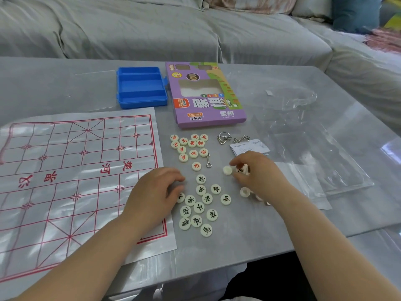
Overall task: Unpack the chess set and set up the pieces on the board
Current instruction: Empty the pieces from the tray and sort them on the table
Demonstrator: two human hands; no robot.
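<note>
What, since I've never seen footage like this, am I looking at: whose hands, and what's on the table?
No machine here: a person wears a camera on the head, looking down at their own bare hands. On the grey table lie a board sheet with red lines, an open blue case, a purple box, clear plastic bags, round red-lettered pieces and black-lettered pieces, none on the board. The right hand pinches a piece; the left hand rests among the black-lettered pieces, whether gripping one I cannot tell.
</note>
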